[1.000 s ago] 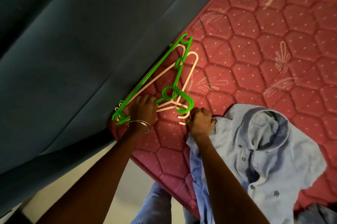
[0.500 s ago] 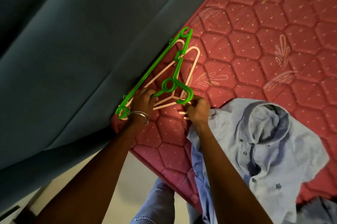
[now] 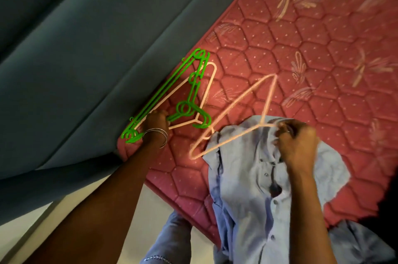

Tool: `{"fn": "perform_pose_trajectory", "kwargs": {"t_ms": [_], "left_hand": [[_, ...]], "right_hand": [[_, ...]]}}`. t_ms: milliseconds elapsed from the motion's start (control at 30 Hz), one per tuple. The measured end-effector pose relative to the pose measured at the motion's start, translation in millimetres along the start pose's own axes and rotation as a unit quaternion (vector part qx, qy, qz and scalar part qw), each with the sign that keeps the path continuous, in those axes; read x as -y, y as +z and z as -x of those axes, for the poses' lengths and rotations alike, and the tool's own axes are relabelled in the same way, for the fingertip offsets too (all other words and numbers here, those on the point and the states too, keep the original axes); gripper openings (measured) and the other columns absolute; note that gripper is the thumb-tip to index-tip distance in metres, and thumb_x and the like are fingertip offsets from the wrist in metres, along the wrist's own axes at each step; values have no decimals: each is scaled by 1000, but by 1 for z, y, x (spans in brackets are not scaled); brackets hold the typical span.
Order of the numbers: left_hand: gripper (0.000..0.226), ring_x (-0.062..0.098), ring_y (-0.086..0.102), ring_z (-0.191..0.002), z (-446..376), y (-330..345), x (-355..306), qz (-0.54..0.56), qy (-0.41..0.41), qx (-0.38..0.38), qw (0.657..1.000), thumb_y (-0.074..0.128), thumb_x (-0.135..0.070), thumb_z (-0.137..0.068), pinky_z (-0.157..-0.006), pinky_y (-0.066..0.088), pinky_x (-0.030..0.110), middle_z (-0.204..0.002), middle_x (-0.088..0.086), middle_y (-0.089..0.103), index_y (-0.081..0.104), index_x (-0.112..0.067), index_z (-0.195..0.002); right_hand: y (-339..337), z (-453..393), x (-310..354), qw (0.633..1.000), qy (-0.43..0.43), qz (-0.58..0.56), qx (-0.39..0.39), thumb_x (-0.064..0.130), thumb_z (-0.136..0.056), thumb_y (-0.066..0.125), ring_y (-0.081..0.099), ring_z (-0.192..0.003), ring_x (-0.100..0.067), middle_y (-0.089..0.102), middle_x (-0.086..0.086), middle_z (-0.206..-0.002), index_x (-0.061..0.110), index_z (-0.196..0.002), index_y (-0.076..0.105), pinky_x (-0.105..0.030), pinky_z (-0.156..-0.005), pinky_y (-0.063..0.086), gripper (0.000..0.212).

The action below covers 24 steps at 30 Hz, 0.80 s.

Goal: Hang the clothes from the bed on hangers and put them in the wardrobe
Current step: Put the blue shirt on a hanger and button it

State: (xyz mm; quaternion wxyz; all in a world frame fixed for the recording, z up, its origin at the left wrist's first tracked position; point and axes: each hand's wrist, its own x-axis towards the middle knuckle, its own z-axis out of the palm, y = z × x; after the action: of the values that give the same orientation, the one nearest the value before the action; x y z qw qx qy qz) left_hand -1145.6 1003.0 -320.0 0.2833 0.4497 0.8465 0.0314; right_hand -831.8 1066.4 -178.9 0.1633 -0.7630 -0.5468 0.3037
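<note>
Fingers of the right hand (image 3: 298, 145) pinch a pink hanger (image 3: 234, 117) over the shirt (image 3: 254, 188), while the left hand (image 3: 156, 121), beside the shirt, presses curled fingers on green hangers (image 3: 183, 96).

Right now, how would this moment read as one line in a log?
step: hanger picked | right hand: holds pink hanger over blue shirt | left hand: on hanger pile | shirt: not yet hung
</note>
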Motion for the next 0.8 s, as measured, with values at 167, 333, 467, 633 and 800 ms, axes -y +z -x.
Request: {"fn": "perform_pose_trajectory", "kwargs": {"t_ms": [167,333,467,633,800], "left_hand": [[41,41,54,-111,33,3,-31,5,43,12,999,71,-21,-80,-95,42,42,-117,23,60,62,-2,-115],[47,17,61,-97,114,-23,-130,219,269,-28,937,59,-47,-80,-84,43,20,-104,6,65,69,-9,-106],[51,14,67,-84,185,-10,-178,83,407,-13,910,55,-55,-74,-77,48,29,-92,-6,71,68,-22,-110],[15,12,61,-55,261,16,-225,-107,410,-180,888,56,-35,-73,-73,28,31,-56,-7,59,70,-32,-73],[13,22,60,-71,290,14,-253,-98,363,-239,895,56,-24,-74,-93,27,48,-64,-5,56,66,-30,-69]], "right_hand": [[-74,8,-37,993,29,-39,-106,35,-79,54,68,-78,-38,70,-20,-78,23,-88,74,-48,-73,54,26],[-97,28,-67,953,84,-281,-74,17,-82,57,56,-43,-16,63,-5,-57,18,-66,66,-26,-44,42,19],[-119,63,-76,882,119,-456,1,-4,-89,50,49,-35,-11,59,-2,-47,0,-74,62,-16,-35,35,20],[-196,84,-134,883,70,-445,132,10,-100,44,61,-50,-11,69,-2,-64,0,-85,64,-22,-51,54,27],[-225,83,-167,947,-48,-244,203,-16,-84,58,57,-74,-1,67,5,-85,13,-102,65,-22,-68,48,35]]}}
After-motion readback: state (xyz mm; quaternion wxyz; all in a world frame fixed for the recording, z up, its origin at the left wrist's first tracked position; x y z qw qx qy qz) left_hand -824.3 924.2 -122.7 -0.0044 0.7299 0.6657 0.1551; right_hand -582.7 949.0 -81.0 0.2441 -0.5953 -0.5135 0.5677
